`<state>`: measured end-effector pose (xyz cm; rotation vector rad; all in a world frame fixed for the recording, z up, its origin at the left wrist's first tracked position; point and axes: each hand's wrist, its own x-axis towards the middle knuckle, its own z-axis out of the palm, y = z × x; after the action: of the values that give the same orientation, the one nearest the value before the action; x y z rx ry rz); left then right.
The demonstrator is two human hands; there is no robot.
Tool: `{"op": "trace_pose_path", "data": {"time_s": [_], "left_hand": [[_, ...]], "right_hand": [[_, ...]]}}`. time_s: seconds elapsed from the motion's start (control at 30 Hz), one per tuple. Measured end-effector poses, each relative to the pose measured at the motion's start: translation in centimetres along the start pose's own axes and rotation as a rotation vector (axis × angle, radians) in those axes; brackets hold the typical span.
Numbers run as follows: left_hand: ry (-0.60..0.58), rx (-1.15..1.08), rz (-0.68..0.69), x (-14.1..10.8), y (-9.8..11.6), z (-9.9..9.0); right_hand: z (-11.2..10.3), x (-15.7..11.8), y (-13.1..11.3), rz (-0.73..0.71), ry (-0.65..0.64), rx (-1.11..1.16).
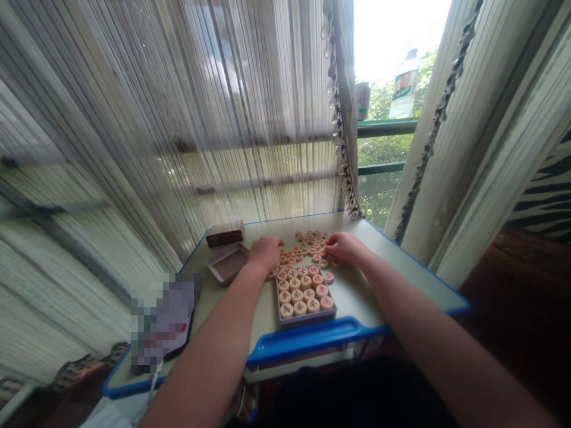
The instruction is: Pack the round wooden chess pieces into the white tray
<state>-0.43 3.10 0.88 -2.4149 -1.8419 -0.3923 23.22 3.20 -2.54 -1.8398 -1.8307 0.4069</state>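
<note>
1. We are sitting at the near edge of a pale, blue-rimmed surface (357, 291), with both forearms stretching over it.
2. Our left hand (266, 252) is hovering left of the surface's middle, beside the loose game pieces (300, 252). Its fingers are curling inward; we cannot tell how far they are parting or whether they are holding anything.
3. Our right hand (348, 246) is reaching in from the right edge's side, at the right side of the same pieces. Its fingers are bunching close together by them, and we cannot tell whether they are gripping one.
4. The loose round pieces are lying scattered between our hands, spreading toward the far edge.
5. A shallow box (307, 321) is standing near the middle of the near edge, holding four rows of pieces: black-marked ones are filling the left three columns, red-marked ones the right column.
6. A single red-marked piece (329, 277) is lying just beside the box's right wall.
7. A shallow tray (228, 263) is lying left of our left hand, and a dark box (225, 233) is sitting by the far left corner.
8. A flat, blurred-out object (165, 324) is lying along the left edge.
</note>
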Motion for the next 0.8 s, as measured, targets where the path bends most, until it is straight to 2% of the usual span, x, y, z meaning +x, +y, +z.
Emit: {"op": "trace_pose_path", "data": {"time_s": [0.17,0.3,0.4,0.5,0.63,0.8], "left_hand": [[0.05,-0.072,0.126,-0.1,0.7,0.2],[0.095,-0.145,0.169,-0.2,1.0,0.4],[0.152,-0.264,0.199,-0.3,1.3,0.4],[0.175,-0.363,0.237,-0.5,1.7,0.2],[0.088,-0.511,0.223,-0.7,2.4,0.2],[-0.076,-0.909,0.142,-0.9,3.3,0.5]], "right_hand": [[0.3,0.1,0.0,-0.004,0.049,0.131],[0.4,0.2,-0.2,-0.025,0.051,0.229],[-0.1,-0.1,-0.9,-0.11,0.026,0.494],[-0.8,-0.7,-1.7,-0.189,-0.069,0.811],[-1.4,-1.4,-2.4,-0.224,-0.193,0.997],[-1.3,-1.9,-3.0,-0.263,-0.202,1.019]]}}
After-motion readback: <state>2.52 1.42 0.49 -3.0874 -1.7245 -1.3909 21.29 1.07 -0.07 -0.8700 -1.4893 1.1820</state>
